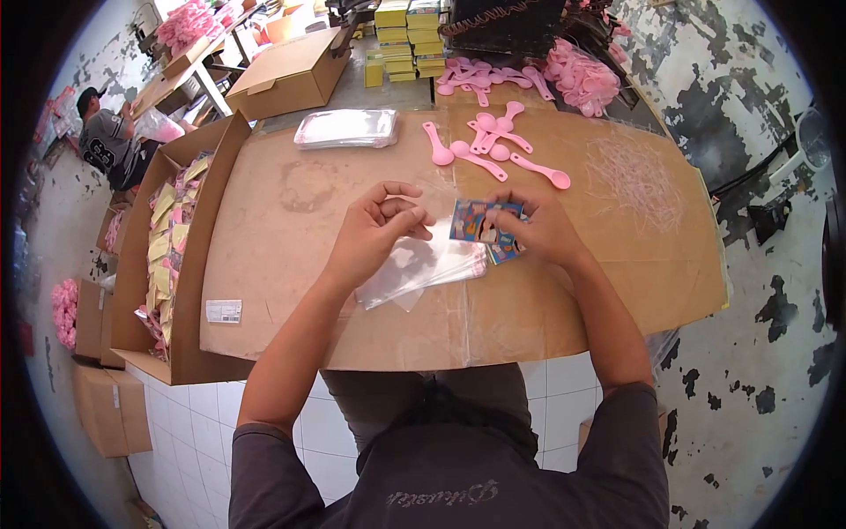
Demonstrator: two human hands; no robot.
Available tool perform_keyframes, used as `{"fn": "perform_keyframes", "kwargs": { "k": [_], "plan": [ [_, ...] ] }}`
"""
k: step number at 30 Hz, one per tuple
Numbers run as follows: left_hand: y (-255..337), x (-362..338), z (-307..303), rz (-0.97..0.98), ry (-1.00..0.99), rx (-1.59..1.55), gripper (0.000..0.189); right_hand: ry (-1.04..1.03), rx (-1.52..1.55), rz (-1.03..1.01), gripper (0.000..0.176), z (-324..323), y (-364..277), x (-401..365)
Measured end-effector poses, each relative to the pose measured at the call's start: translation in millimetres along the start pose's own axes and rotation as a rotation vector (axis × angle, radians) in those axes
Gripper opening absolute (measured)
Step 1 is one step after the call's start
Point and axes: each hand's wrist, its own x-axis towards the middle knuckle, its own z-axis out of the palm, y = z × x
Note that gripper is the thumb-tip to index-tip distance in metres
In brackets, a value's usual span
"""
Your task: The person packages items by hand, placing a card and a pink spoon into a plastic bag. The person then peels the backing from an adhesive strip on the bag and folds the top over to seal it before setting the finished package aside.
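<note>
My right hand [542,227] pinches a colourful printed card [474,222] between thumb and fingers. Another blue printed card [504,250] shows just below it, partly covered by the hand. My left hand [385,220] is closed, its fingers curled and thumb bent in. A faint clear film shows beside its fingertips; I cannot tell whether they grip it. Beneath both hands, clear plastic bags [423,269] lie in a loose pile on the cardboard-covered table [264,256]. Beyond them are several pink plastic spoons [539,170].
A stack of clear bags [346,129] lies at the back. Left of the table, a long carton [225,167] holds packed items. Thin plastic strips [639,181] are scattered right. Yellow card stacks [395,44] and pink mesh puffs [582,78] stand behind. A person [110,137] sits far left.
</note>
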Motion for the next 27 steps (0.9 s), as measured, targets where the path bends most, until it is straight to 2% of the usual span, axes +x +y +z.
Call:
{"fn": "perform_keyframes", "kwargs": {
  "k": [1,4,7,10,13,16,19,27],
  "plan": [
    [2,-2,6,-0.018,-0.012,0.023,0.029,0.046,0.063,0.059,0.017,0,1,1],
    [-3,-4,14,-0.057,-0.035,0.055,0.035,0.133,0.18,-0.112,0.03,0,3,6],
    [-5,-5,16,-0.06,-0.037,0.103,0.036,0.14,0.254,-0.068,0.037,-5,-5,4],
    [-9,-5,17,-0.059,-0.05,0.133,0.033,0.167,0.259,-0.165,0.028,0,-3,4],
    [-10,-5,19,-0.064,-0.058,0.15,0.029,0.163,0.025,-0.301,0.022,1,-2,3],
    [-12,-7,22,-0.085,-0.069,0.128,0.026,0.114,-0.038,-0.227,0.023,3,-7,-3],
    [-14,-7,23,-0.101,-0.069,0.138,0.025,0.135,-0.064,-0.249,0.023,6,-19,-5],
    [-10,-12,31,-0.111,-0.117,0.261,0.023,-0.029,-0.187,-0.345,0.025,11,-16,-3]
  ]
}}
